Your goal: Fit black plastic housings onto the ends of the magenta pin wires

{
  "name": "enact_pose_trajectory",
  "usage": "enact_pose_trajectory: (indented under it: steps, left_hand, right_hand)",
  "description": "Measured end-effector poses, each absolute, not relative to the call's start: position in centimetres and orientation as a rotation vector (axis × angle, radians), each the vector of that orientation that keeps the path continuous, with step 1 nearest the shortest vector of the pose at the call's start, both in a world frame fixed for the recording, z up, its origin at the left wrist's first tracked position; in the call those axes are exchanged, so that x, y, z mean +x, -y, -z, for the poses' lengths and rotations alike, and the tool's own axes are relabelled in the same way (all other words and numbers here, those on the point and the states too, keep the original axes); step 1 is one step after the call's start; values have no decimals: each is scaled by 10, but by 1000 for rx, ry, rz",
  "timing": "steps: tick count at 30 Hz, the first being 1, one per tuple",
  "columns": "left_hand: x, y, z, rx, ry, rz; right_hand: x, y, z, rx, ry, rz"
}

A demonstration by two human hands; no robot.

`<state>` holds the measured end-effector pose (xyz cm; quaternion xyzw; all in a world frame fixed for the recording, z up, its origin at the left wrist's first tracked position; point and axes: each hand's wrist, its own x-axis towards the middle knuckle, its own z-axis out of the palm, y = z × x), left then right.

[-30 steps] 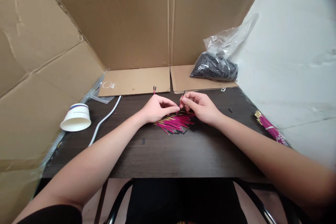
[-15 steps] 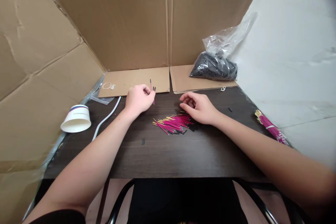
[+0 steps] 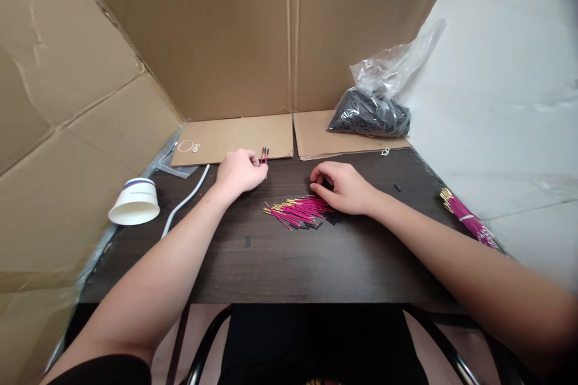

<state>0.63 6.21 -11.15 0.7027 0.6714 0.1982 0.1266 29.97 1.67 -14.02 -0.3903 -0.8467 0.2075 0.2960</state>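
Observation:
A loose pile of short pink wires point(image 3: 298, 212) with gold tips and black sleeves lies on the dark table point(image 3: 280, 264). My left hand point(image 3: 239, 171) rests beyond the pile to the left. Its fingers are curled, and the tips pinch a pink wire beside a small set of sleeved pink wires point(image 3: 264, 155) at the cardboard edge. My right hand point(image 3: 345, 186) sits at the pile's far right end. Its fingers are bent down and pressed together over the wires, hiding what they pinch. Small black sleeve pieces point(image 3: 335, 219) lie by its heel.
A paper cup point(image 3: 133, 201) lies tipped at the left beside a white cable point(image 3: 185, 201). A clear bag of black pieces point(image 3: 370, 114) sits on the cardboard flap point(image 3: 316, 135) at the back right. A tied pink wire bundle point(image 3: 465, 219) lies at the right edge. Cardboard walls surround the table.
My left hand left the right hand, carried a pink wire back and to the left, and lowered it by the small set. My right hand dropped its fingers onto the pile.

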Motion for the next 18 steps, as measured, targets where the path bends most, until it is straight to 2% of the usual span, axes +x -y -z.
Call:
enact_pose_trajectory:
  steps: [10,13,18]
  left_hand:
    - [10,-60,110,1992,-1999,-563]
    - [15,-53,107,2077,-1985,-685]
    - [29,-37,108,2280,-1300,-800]
  right_hand:
    - [307,-15,129,-982,2478,-587]
    - [308,-16,128,-950,2535,-592]
    - [308,-17,127,-931,2552,-586]
